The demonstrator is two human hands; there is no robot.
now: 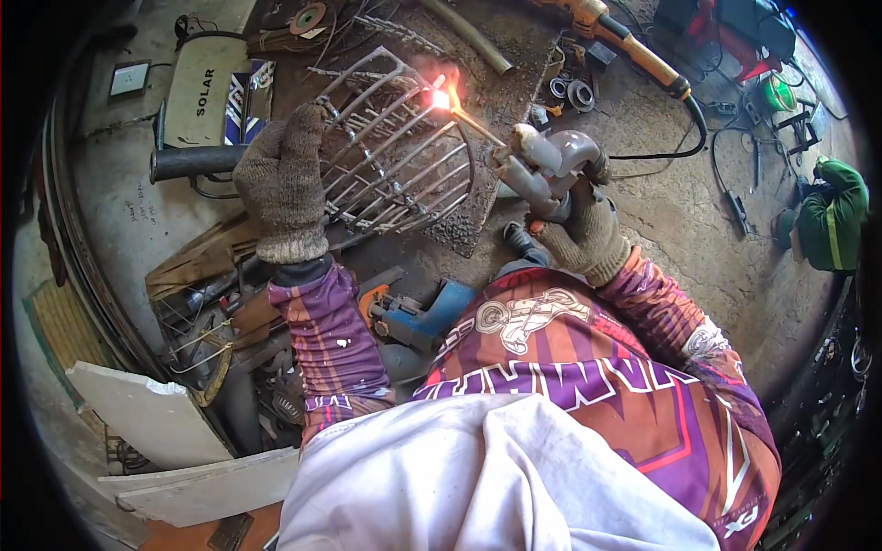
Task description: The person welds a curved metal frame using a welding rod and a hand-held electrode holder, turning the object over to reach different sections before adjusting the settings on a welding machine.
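Note:
A basket-like grate of welded metal rods (401,184) lies tilted in front of me. My left hand (283,179), in a brown knit glove, is closed at the grate's left edge; its fingertips are partly hidden. In a matching glove, my right hand (588,234) grips a worn grey electrode holder (537,170). From the holder a thin welding electrode (480,129) reaches to the grate's far right rim. Its tip meets the rim in a bright reddish glow (442,98) with a small flame.
A dirty metal plate (464,211) lies beneath the grate. Beyond are a pipe (469,35), bearing rings (580,95) and an orange power tool (634,46) with a cable. Left stand a beige box (206,90) and a dark tube (188,163). A person in green (831,213) is at far right.

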